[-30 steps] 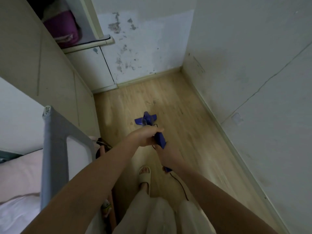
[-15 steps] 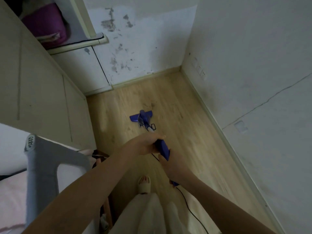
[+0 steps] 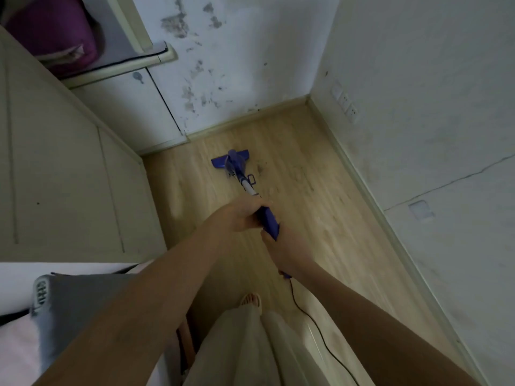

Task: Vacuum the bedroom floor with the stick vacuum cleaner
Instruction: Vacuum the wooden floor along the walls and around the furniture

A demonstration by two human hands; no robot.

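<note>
A blue stick vacuum cleaner (image 3: 269,221) runs from my hands down to the wooden floor (image 3: 320,218). Its blue floor head (image 3: 230,160) sits flat on the boards, a short way from the far skirting board. A white tube joins head and blue handle. My left hand (image 3: 239,215) grips the upper part of the handle from the left. My right hand (image 3: 278,246) grips the handle lower down, nearer my body, and hides its end. A black power cord (image 3: 306,316) trails from the handle back past my right leg.
Cream cabinet doors (image 3: 83,176) line the left side. A stained white wall (image 3: 223,65) closes the far end and another wall (image 3: 418,135) runs along the right. A grey bed rail (image 3: 55,302) and pink bedding stand at lower left. My sandalled foot (image 3: 250,299) is on the floor.
The vacuum head has slid forward along the floor towards the far wall. Both arms have stretched out with it, and the view has moved forward past the bed rail.
</note>
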